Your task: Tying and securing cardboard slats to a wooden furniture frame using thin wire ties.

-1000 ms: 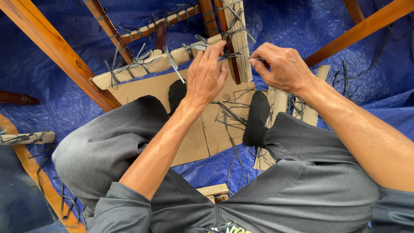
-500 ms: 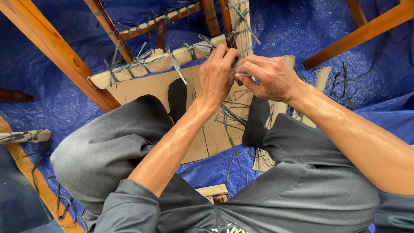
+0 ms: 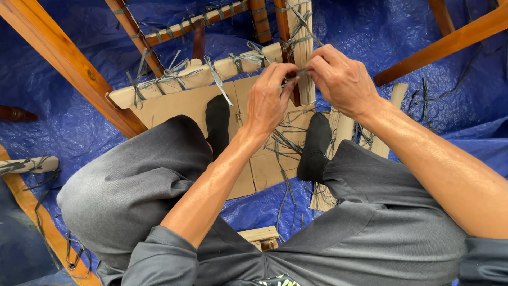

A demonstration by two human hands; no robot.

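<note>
My left hand (image 3: 269, 100) and my right hand (image 3: 341, 79) meet at the corner of a wooden frame, both pinching a thin grey strap (image 3: 296, 76) that runs between their fingertips. The strap sits against a cardboard-wrapped rail (image 3: 198, 78) that is bound with several grey ties. A second wrapped upright piece (image 3: 303, 32) stands just behind my right hand. My feet in black socks (image 3: 218, 123) rest on a flat cardboard sheet (image 3: 174, 108) below the hands. Loose grey strap ends (image 3: 286, 145) lie between my feet.
Brown wooden frame legs (image 3: 69, 63) cross the view at the upper left and at the upper right (image 3: 450, 39). A blue tarp (image 3: 63, 127) covers the floor. Another wrapped piece (image 3: 29, 165) lies at the left edge. A small wooden block (image 3: 259, 237) sits between my knees.
My two hands have come together at the frame corner. The right hand moved left toward the left hand, and both shifted slightly right along the rail.
</note>
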